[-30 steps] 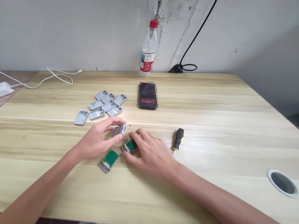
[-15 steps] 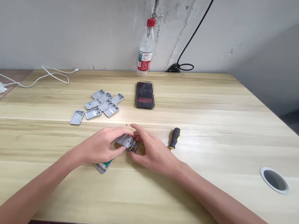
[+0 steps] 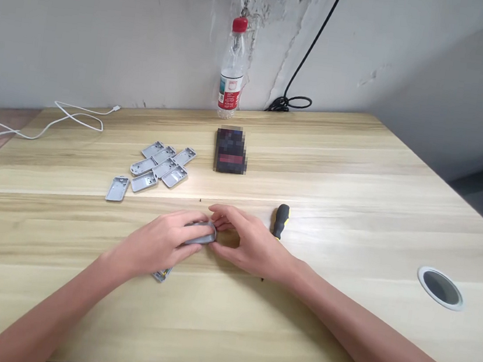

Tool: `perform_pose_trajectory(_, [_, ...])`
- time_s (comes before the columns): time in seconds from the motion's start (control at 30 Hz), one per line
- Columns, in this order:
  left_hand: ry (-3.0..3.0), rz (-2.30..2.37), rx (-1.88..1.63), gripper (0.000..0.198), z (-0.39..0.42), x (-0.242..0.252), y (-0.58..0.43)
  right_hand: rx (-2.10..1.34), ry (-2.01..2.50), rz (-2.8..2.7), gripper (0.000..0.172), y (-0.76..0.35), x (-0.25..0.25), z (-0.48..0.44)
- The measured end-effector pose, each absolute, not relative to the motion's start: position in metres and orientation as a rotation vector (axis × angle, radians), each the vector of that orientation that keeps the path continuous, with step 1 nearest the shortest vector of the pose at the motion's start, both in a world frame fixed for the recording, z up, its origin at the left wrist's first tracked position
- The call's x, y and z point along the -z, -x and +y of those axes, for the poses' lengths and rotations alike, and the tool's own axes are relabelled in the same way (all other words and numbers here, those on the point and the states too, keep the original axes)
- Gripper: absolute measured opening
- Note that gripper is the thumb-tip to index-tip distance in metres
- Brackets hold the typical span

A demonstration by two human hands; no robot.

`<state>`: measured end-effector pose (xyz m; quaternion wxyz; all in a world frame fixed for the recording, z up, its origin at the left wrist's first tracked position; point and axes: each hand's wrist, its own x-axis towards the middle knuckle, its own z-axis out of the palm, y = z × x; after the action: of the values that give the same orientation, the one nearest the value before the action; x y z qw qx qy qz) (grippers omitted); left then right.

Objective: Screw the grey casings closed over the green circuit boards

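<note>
Low over the table's middle, my left hand [image 3: 157,240] wraps over a small grey plastic casing [image 3: 203,233], fingers on top and thumb along the near side. The fingertips of my right hand [image 3: 255,244] touch the casing's right end, its thumb and fingers curved around that end. Partly hidden beneath my left hand, another small grey device [image 3: 162,274] lies on the table with its inside exposed. A black and yellow screwdriver [image 3: 280,221] lies just beyond my right hand, its shaft hidden behind the hand.
Several grey casing halves [image 3: 164,167] lie in a cluster at the back left, with one more half [image 3: 117,188] apart from them. Behind stand a bottle [image 3: 232,74] and a dark, blurred box [image 3: 231,151]. A round grommet [image 3: 440,288] sits at right; a white cable [image 3: 68,116] lies at left.
The grey cover in my left hand has come down over the device's exposed inside, which no longer shows. My left fingers now lie across its top. The view has shifted slightly.
</note>
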<state>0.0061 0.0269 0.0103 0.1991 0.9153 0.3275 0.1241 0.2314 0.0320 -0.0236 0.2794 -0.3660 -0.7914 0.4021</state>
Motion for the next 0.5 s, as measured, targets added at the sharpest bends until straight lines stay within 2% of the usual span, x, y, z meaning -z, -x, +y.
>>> perform_pose_trajectory(0.13, [-2.641,0.974,-0.415,0.03,0.026,-0.008,-0.006,-0.934,0.949,-2.174,0.027,-0.232,0.025,0.033])
perform_pose_trajectory(0.37, [-2.442,1.04,-0.733,0.03,0.018,-0.001,-0.013,-0.74,0.842,-2.082,0.02,-0.232,0.024,0.028])
perform_pose_trajectory(0.5, [-2.241,1.105,-0.686,0.029,0.016,-0.009,-0.012,-0.62,0.804,-2.026,0.015,-0.234,0.021,0.03])
